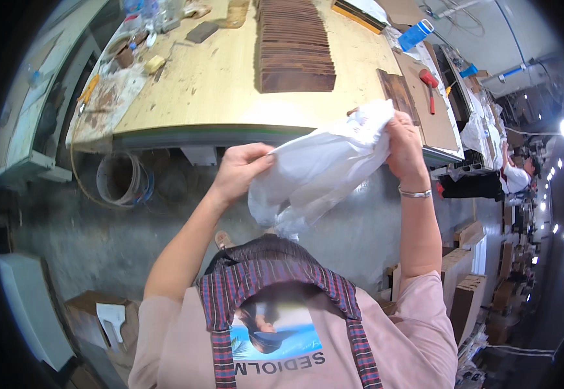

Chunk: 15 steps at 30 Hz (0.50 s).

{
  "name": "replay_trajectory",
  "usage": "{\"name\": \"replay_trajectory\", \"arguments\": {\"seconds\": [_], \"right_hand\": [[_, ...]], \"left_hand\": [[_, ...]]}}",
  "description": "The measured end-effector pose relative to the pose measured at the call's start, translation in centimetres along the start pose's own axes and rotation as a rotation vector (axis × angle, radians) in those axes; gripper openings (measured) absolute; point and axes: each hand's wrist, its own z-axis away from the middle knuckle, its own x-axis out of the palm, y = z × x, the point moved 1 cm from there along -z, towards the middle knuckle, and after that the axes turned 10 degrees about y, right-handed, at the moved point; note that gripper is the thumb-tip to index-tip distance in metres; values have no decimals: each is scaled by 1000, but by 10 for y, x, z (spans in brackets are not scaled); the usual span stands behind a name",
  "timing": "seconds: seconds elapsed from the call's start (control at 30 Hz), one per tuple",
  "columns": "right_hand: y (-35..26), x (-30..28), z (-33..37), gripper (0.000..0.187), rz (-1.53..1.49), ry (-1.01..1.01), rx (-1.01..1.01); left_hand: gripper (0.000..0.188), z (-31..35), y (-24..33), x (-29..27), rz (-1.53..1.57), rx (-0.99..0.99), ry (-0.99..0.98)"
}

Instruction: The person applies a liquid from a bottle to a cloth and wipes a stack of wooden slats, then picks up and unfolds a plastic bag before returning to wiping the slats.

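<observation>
A thin white plastic bag [324,165], partly see-through toward its lower end, stretches between my hands in front of the worktable's near edge. My left hand [240,170] pinches its left edge between thumb and fingers. At the upper right end, my right hand [403,146] grips the bunched plastic, with the fingers partly hidden behind it. A small brown bit [352,112] shows at the bag's top edge; what it is I cannot make out. Beyond, a long row of brown wooden strips [296,52] lies on the pale worktable [197,84].
Brown boards [398,94] and a red mallet [428,79] lie at the table's right, near a blue bottle [415,35]. A stained cloth [103,107] covers the left corner. Below stands a bucket [123,178]. Another person [515,178] is off to the right.
</observation>
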Motion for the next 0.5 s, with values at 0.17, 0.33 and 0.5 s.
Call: {"name": "replay_trajectory", "arguments": {"seconds": [0.17,0.33,0.5], "right_hand": [[54,-18,-13,32,329,119,-70],[61,-33,-33,43,91,2,12],[69,-70,-15,51,-113,164,-92]], "left_hand": [[16,-3,-24,-30,-127,43,135],[25,-14,-40,-53,-252,63,160],[15,-22,-52,-71,-111,80,331]]}}
